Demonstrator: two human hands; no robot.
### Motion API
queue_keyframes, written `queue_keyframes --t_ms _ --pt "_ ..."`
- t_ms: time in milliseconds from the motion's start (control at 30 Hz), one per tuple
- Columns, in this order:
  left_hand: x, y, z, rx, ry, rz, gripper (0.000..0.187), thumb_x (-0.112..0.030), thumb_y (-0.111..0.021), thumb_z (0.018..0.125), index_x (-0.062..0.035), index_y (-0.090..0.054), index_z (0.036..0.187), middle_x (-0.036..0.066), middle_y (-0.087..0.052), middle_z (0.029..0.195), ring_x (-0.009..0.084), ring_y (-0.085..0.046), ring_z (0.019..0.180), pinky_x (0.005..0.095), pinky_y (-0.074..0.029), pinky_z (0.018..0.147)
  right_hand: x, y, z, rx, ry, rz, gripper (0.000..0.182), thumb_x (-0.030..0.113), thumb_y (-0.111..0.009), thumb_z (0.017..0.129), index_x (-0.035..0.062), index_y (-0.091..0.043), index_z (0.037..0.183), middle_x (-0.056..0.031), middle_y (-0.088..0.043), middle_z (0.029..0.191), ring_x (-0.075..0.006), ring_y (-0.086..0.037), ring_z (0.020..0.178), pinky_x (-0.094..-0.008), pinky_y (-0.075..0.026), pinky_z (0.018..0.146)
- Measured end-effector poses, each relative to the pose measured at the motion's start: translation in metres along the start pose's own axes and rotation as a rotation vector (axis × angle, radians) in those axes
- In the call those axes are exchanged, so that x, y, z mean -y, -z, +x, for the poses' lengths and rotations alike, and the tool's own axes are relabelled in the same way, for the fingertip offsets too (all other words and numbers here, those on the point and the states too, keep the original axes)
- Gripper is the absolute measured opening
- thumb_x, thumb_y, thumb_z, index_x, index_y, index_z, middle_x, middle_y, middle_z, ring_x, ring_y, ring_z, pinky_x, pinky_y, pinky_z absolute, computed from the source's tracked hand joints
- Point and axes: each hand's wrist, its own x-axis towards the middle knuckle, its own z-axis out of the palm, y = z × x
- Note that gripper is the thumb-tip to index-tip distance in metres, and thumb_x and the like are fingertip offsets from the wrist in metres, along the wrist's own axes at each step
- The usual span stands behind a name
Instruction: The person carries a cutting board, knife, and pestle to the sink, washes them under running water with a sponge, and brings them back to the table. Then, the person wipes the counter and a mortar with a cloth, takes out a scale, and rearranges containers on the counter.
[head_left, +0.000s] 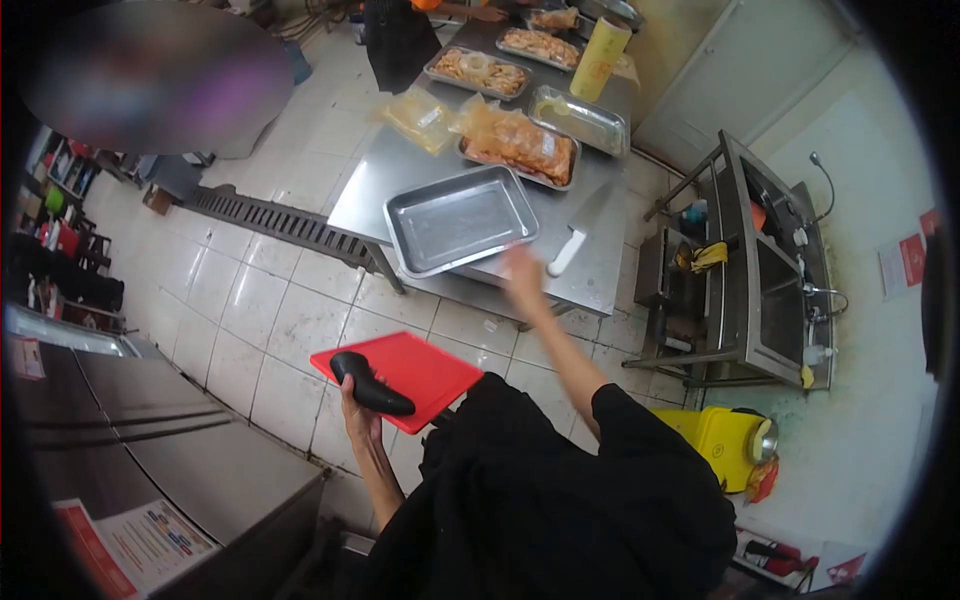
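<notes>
Nearest the camera: the wearer's black garment (560,480); both forearms extend from it.

Left: left hand (364,424) closed around a smooth, curved black object (368,388), exact type unclear. Red cutting board (440,368) lies against or just behind it, off the counter (352,205), below its near edge. Grip on board partly hidden; probably one hand carries both, leaving the other free. Board: flat, rectangular, evenly red, tilted. Object: matt black, rounded, narrowing toward one end.

Centre: rectangular stainless steel tray (462,222) by the near edge, toward the left corner; presumably set there for easy reach. Bare grey metal, dull sheen. Behind it, a plastic bag (420,118) near the left edge and a tray of bagged, orange-coated meat (522,146).

Right: right hand (524,278) at the near edge, beside the tray, motion-blurred; cannot tell if open or closed. White-handled knife (567,252) near the near-right corner, handle toward the wearer, likely for convenient pickup.
</notes>
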Motion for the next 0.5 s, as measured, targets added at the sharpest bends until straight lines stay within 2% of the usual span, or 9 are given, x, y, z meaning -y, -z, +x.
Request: queue_keyframes --t_ms 33,67,100,133,167,200,233,367,500 --pt "-0.010 0.016 0.009 -0.008 0.002 -0.009 0.061 -0.040 -0.061 0.074 0.0025 -0.041 0.113 0.013 -0.053 0.098 0.0239 -0.056 0.081 0.0366 -0.047 0.076 -0.004 0.028 0.026 -0.230 -0.303 -0.005 0.029 0.027 -0.042 0.085 0.0008 -0.051 0.091 -0.0152 -0.055 0.083 -0.0282 -0.054 0.078 -0.0402 -0.043 0.068" --pt "-0.019 0.033 0.016 -0.001 0.035 -0.034 0.062 -0.040 -0.062 0.073 0.0020 -0.041 0.113 0.013 -0.054 0.095 0.0236 -0.056 0.081 0.0363 -0.047 0.076 -0.053 0.027 0.050 -0.461 -0.382 -0.159 0.042 0.035 -0.044 0.084 0.0002 -0.045 0.107 -0.0200 -0.047 0.108 -0.0334 -0.046 0.101 -0.0455 -0.039 0.081" --pt "-0.033 0.049 0.024 -0.022 0.029 -0.041 0.061 -0.040 -0.062 0.073 0.0016 -0.042 0.112 0.012 -0.054 0.093 0.0233 -0.056 0.080 0.0358 -0.047 0.076 -0.074 0.032 0.064 -0.409 -0.608 -0.223 0.063 0.044 -0.049 0.079 -0.0004 -0.033 0.121 -0.0221 -0.030 0.127 -0.0409 -0.030 0.116 -0.0505 -0.032 0.090" --pt "-0.046 0.064 0.033 -0.051 0.018 -0.057 0.060 -0.041 -0.062 0.072 0.0013 -0.042 0.111 0.012 -0.055 0.090 0.0229 -0.057 0.079 0.0354 -0.047 0.075 -0.106 0.026 0.075 -0.445 -0.744 -0.345 0.074 0.050 -0.057 0.070 0.0017 -0.032 0.122 -0.0217 -0.027 0.130 -0.0443 -0.031 0.114 -0.0519 -0.036 0.087" --pt "-0.058 0.075 0.043 -0.085 -0.005 -0.078 0.059 -0.041 -0.062 0.072 0.0010 -0.043 0.110 0.011 -0.055 0.088 0.0225 -0.057 0.078 0.0349 -0.047 0.075 -0.095 0.031 0.068 -0.376 -0.810 -0.402 0.077 0.051 -0.056 0.070 0.0023 -0.032 0.125 -0.0208 -0.030 0.129 -0.0396 -0.033 0.116 -0.0484 -0.035 0.090" --pt "-0.068 0.088 0.054 -0.067 -0.015 -0.068 0.057 -0.040 -0.063 0.072 0.0005 -0.044 0.108 0.011 -0.055 0.086 0.0221 -0.057 0.076 0.0347 -0.048 0.074 -0.123 0.026 0.068 -0.298 -0.769 -0.382 0.071 0.049 -0.057 0.069 0.0019 -0.040 0.120 -0.0198 -0.042 0.121 -0.0343 -0.040 0.113 -0.0426 -0.037 0.089" --pt "-0.081 0.108 0.070 -0.061 -0.042 -0.052 0.056 -0.039 -0.063 0.072 0.0001 -0.044 0.106 0.010 -0.055 0.084 0.0217 -0.057 0.075 0.0345 -0.048 0.072 -0.175 0.009 0.076 -0.212 -0.773 -0.436 0.049 0.041 -0.053 0.076 0.0022 -0.050 0.105 -0.0137 -0.055 0.101 -0.0269 -0.053 0.096 -0.0376 -0.042 0.081" --pt "-0.150 0.165 0.135 -0.172 -0.118 -0.066 0.048 -0.031 -0.066 0.068 -0.0015 -0.046 0.101 0.010 -0.055 0.078 0.0201 -0.056 0.065 0.0323 -0.048 0.061 -0.156 0.001 0.052 -0.287 -0.712 -0.535 0.045 0.036 -0.053 0.075 0.0011 -0.051 0.103 -0.0142 -0.056 0.098 -0.0273 -0.054 0.091 -0.0376 -0.043 0.078" --pt "-0.240 0.200 0.198 -0.252 -0.255 -0.009 0.044 -0.021 -0.067 0.069 0.0007 -0.046 0.101 0.009 -0.054 0.076 0.0196 -0.057 0.064 0.0325 -0.049 0.060 -0.066 -0.084 0.065 -0.430 -0.634 -0.588 0.041 0.032 -0.053 0.074 -0.0001 -0.052 0.101 -0.0147 -0.057 0.095 -0.0277 -0.055 0.086 -0.0376 -0.044 0.074"
